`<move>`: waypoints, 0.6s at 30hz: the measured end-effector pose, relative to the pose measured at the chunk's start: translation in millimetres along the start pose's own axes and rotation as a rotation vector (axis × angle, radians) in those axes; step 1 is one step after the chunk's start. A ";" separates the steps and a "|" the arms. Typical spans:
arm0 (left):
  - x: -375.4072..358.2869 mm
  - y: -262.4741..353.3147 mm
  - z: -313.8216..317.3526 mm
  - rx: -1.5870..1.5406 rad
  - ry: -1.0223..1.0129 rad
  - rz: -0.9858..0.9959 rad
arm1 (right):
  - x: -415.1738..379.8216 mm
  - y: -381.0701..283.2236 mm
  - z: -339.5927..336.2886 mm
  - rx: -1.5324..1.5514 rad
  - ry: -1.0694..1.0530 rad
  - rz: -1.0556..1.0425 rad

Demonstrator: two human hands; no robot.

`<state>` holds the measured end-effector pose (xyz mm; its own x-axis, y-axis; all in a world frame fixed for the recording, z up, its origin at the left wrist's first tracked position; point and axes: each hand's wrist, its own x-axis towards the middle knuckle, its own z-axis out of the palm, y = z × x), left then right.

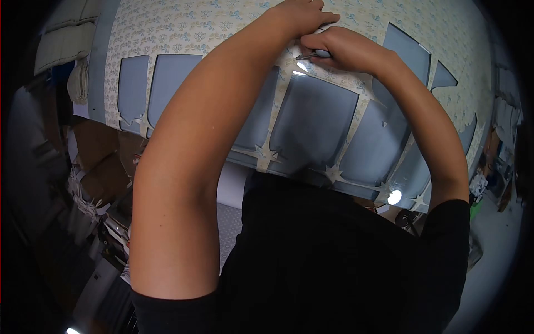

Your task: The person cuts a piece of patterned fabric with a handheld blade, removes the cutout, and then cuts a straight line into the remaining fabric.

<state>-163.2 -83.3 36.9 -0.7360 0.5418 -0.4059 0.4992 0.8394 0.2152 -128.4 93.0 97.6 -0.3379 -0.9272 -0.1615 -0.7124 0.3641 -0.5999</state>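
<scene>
A thin cream sheet with a small blue and yellow print (245,28) lies over a blue-grey table (314,111). Large panel shapes are cut out of it, leaving narrow strips. My left hand (303,16) rests on the sheet at the top edge of the view, fingers stretched out and partly cropped. Close beside it, my right hand (350,49) is closed around a small tool with a grey handle and thin dark metal end (320,54). Its exact kind is hidden by my fingers. Something small and whitish shows between the two hands.
Star-shaped scraps of the sheet (334,173) hang together along the near table edge. Pale folded bundles (65,44) are stacked at the left, above brown cardboard (97,139). More clutter lies in shadow at the right. A bright light reflection falls on the table's near right part.
</scene>
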 end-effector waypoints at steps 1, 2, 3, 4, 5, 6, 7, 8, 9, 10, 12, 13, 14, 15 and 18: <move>-1.8 -0.1 3.8 0.001 -0.001 -0.005 | 0.7 1.1 0.4 -0.026 0.011 -0.028; 1.2 -1.0 3.6 0.000 -0.002 -0.009 | 1.5 1.8 1.9 -0.021 0.010 -0.031; 2.4 -2.8 6.0 -0.001 -0.003 -0.013 | 2.6 2.8 3.8 -0.032 0.028 -0.038; 5.2 -4.0 7.6 -0.001 -0.004 -0.017 | 3.7 4.0 6.1 -0.042 0.046 -0.045; 8.0 -5.3 9.2 -0.003 -0.007 -0.020 | 4.3 5.5 9.0 -0.037 0.045 -0.047; 8.3 -5.8 10.0 -0.004 -0.007 -0.021 | 5.1 7.5 11.7 -0.040 0.072 -0.062; 7.9 -5.5 11.7 -0.005 -0.006 -0.022 | 5.3 9.3 14.3 -0.044 0.099 -0.077; 6.9 -5.3 13.6 -0.006 -0.005 -0.022 | 4.8 10.9 17.4 -0.042 0.098 -0.076; 5.5 -5.2 13.8 -0.006 -0.002 -0.024 | 4.4 12.9 20.4 0.001 0.123 -0.101; 3.6 -4.3 15.1 -0.008 0.001 -0.027 | 4.6 15.1 23.3 0.044 0.146 -0.127; 5.1 -5.3 15.8 -0.009 0.005 -0.038 | 4.9 20.1 29.6 0.075 0.178 -0.157; 5.8 -5.4 18.2 -0.009 0.003 -0.043 | 4.2 22.3 32.1 0.108 0.214 -0.180; 7.5 -6.2 19.4 -0.009 0.003 -0.047 | 3.5 26.1 32.0 0.111 0.213 -0.183; 8.6 -6.9 19.5 -0.009 0.005 -0.051 | 3.1 28.1 27.5 0.163 0.159 -0.164; 10.3 -7.4 24.2 -0.012 0.016 -0.062 | 1.2 33.7 13.5 0.218 0.061 -0.111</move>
<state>-163.4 -85.0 9.6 -0.7727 0.4894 -0.4044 0.4468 0.8717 0.2012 -144.6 102.9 66.6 -0.3063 -0.9510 -0.0410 -0.6000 0.2263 -0.7673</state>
